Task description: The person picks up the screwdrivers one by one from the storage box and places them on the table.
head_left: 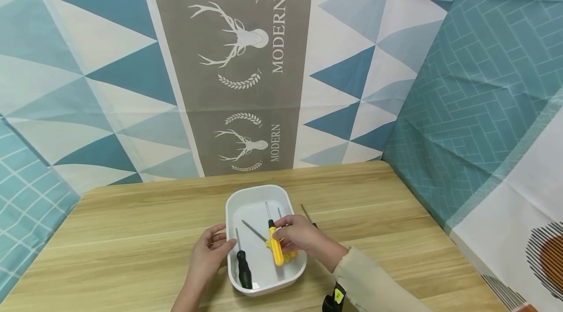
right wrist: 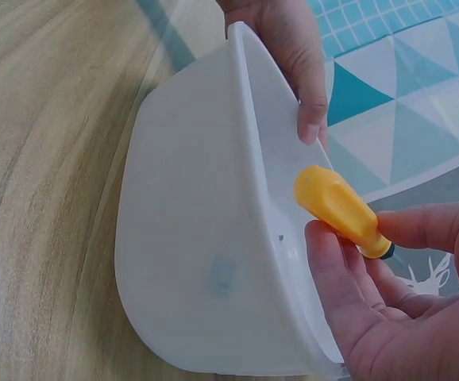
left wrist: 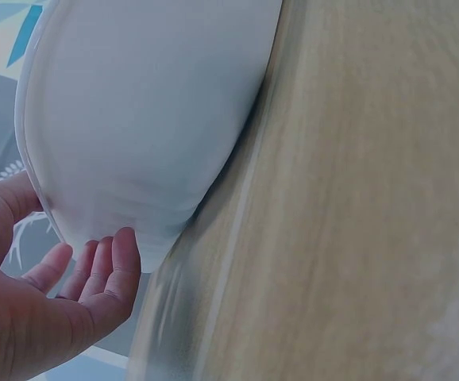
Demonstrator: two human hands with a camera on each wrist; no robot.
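A white plastic tub (head_left: 259, 199) stands on the wooden table. My left hand (head_left: 212, 249) holds its left rim, thumb over the edge and fingers against the outer wall (left wrist: 134, 119). Over the tub's right side my right hand (head_left: 299, 234) pinches a yellow-handled screwdriver (head_left: 275, 246) between thumb and fingers; its shaft points away from me. In the right wrist view the yellow handle (right wrist: 337, 202) sits above the rim. Inside the tub lie a black-handled screwdriver (head_left: 244, 269) and another screwdriver with a yellow handle (head_left: 290, 256), partly hidden by my right hand.
Right of the tub, a screwdriver (head_left: 307, 214) lies on the table (head_left: 145, 224), its handle partly behind my right hand. A black object with a yellow label (head_left: 338, 295) is near the front, partly under my right sleeve (head_left: 374, 280). Patterned cloth (head_left: 246, 82) hangs behind.
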